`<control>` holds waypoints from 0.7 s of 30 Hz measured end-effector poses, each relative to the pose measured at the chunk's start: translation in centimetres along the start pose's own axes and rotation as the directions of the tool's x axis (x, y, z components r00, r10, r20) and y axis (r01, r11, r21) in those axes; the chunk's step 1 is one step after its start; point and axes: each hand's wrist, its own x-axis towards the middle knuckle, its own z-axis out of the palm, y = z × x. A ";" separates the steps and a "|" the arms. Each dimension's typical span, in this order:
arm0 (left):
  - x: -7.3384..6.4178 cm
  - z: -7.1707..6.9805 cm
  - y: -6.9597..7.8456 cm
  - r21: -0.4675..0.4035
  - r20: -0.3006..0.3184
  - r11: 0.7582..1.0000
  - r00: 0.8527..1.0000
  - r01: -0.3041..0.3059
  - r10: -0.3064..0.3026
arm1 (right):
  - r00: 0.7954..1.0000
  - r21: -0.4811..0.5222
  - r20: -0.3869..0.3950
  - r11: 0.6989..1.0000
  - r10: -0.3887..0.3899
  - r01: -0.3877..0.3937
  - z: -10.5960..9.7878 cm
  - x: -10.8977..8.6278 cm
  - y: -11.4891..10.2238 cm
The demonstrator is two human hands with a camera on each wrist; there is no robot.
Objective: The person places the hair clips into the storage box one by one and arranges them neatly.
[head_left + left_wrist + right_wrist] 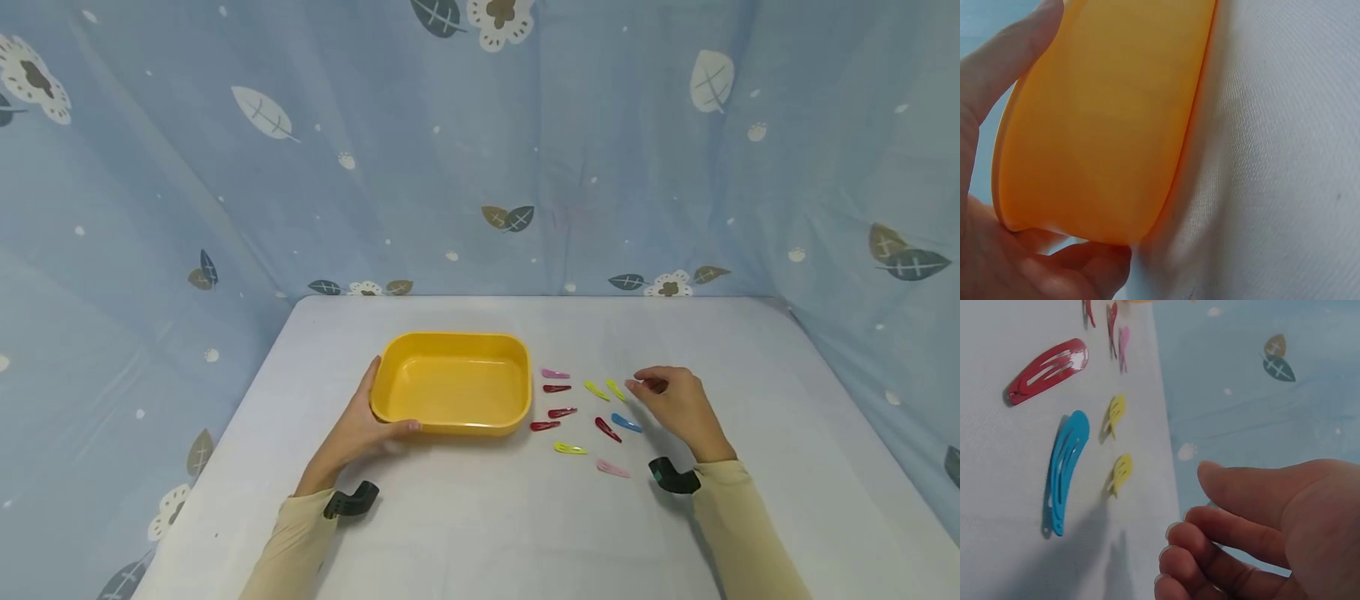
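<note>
My left hand [366, 427] grips the left end of a yellow plastic basin [450, 427], thumb on its near side and fingers around the far left corner. The left wrist view shows the basin's outer wall [1097, 125] between thumb and fingers. My right hand [672, 404] hovers to the right of several snap hair clips, fingers loosely bent and nothing visible between them. Nearest to it are a yellow-green hair clip [615, 389] and a blue hair clip [1067, 472]. A dark red hair clip [1049, 370] lies beside the blue one.
More clips lie between basin and right hand: a mauve clip [556, 374], a light pink clip [613, 468], another yellow-green clip [570, 448] and several dark red ones. They rest on a white-covered table [480, 533]. A patterned blue curtain [375, 167] hangs behind it.
</note>
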 end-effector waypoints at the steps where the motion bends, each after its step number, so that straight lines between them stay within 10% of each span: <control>1: 0.0 0.0 0.0 0.001 -0.002 1.000 1.000 0.002 -0.002 | 1.000 0.002 0.008 1.000 0.012 -0.012 0.1 0.0 0.1; 21: 0.2 0.4 -0.2 -0.031 -0.001 0.999 1.000 0.016 -0.016 | 0.973 -0.046 0.143 0.983 0.184 -0.179 1.5 0.5 0.9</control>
